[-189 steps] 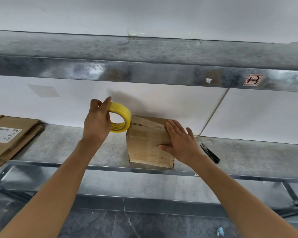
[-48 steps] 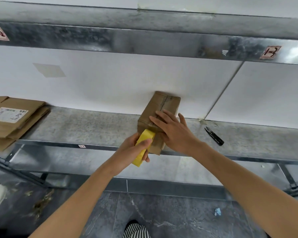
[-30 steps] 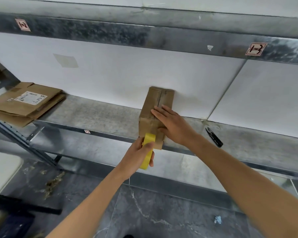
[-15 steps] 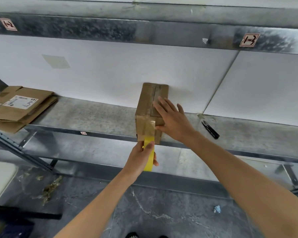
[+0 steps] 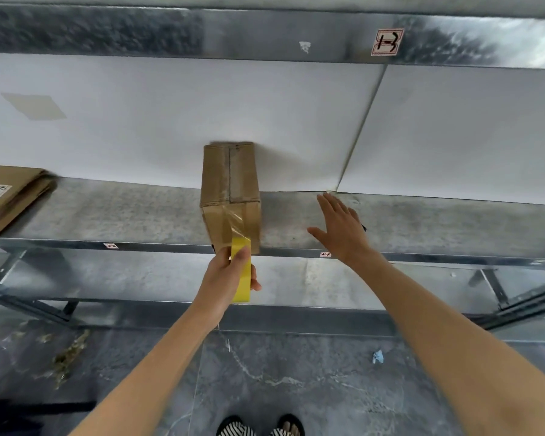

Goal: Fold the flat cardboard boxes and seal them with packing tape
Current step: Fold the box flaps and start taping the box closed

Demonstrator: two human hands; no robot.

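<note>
Box (image 5: 230, 190) on shelf (image 5: 123, 212), long axis 12-to-6. Left hand (image 5: 225, 278) clamped on tape roll (image 5: 242, 272) at its 6 o'clock. Right hand (image 5: 340, 229) spread, empty, at box's 3 o'clock; black cutter (image 5: 363, 227) beneath it, likely next grab.

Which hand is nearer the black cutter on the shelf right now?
Right. The right hand hovers open directly over the cutter, mostly hiding it. The left hand is far to its left, gripping the tape roll at the box.

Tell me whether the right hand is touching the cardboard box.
Apart. The head view shows the right hand spread open over the shelf, with bare shelf visible between it and the cardboard box.
</note>
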